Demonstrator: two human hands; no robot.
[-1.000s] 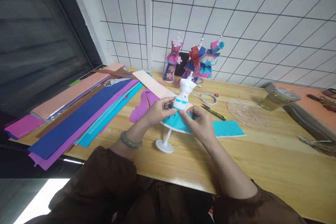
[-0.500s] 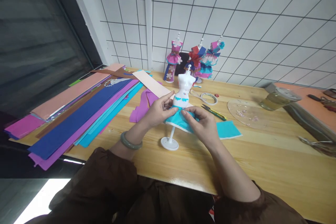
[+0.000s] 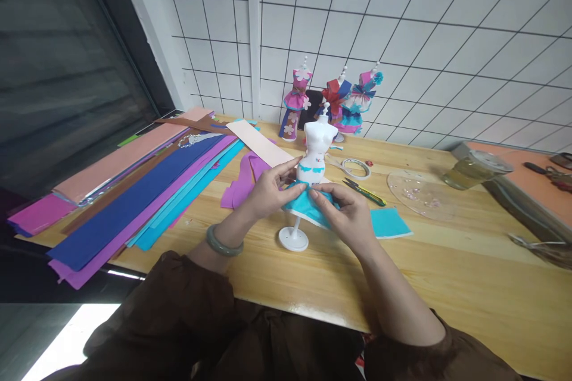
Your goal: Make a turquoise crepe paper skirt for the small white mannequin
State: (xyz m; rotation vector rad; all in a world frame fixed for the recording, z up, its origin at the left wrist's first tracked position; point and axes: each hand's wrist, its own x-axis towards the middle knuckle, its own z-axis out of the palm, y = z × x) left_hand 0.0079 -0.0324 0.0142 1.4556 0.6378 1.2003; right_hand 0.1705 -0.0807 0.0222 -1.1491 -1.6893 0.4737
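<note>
Centrally: my left hand point(image 3: 271, 191) and right hand point(image 3: 349, 212), angled inward, pinched closed on turquoise sheet point(image 3: 301, 205) at white mannequin point(image 3: 318, 138).

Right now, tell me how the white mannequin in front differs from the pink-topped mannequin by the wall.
The white mannequin is bare at the chest; the pink-topped mannequin is dressed there, with pale flowers. The white mannequin is between the left hand and right hand, which pinch a turquoise strip at its hips; the pink-topped mannequin stands untouched near the wall. Both have a knobbed white neck post.
</note>
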